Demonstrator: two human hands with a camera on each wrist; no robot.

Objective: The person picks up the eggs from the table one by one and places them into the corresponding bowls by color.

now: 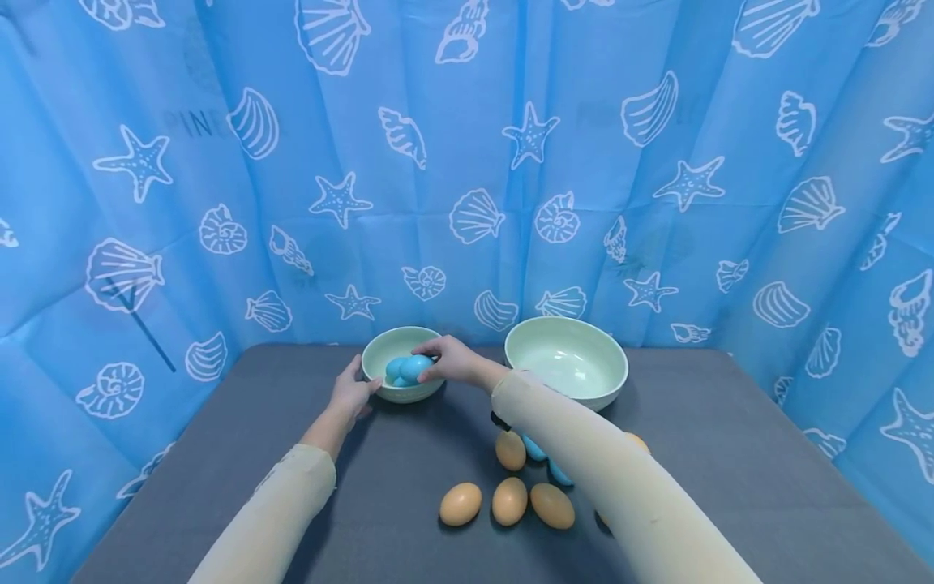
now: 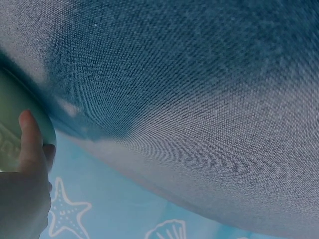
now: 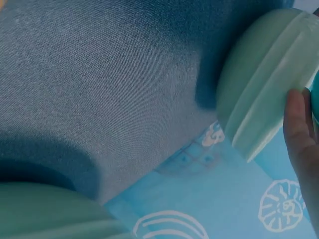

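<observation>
A small pale green bowl (image 1: pixel 409 395) stands at the back of the table, left of centre. My left hand (image 1: pixel 353 391) grips its left side, thumb at the rim; the left wrist view shows the hand (image 2: pixel 31 154) against the bowl wall (image 2: pixel 12 109). Over the bowl's right part, my right hand (image 1: pixel 458 362) pinches a blue egg (image 1: pixel 415 369). Other blue eggs (image 1: pixel 395 371) lie in the bowl, partly hidden behind it. In the right wrist view, only an edge of the held egg (image 3: pixel 315 99) shows beside the fingers (image 3: pixel 296 124).
A larger pale green bowl (image 1: pixel 569 361) stands at back right, behind the right forearm. Several brown eggs (image 1: pixel 509 501) and some blue eggs (image 1: pixel 534 448) lie on the grey table (image 1: pixel 394 487), some partly covered by the right sleeve. A blue shell-patterned curtain (image 1: pixel 467 162) hangs behind.
</observation>
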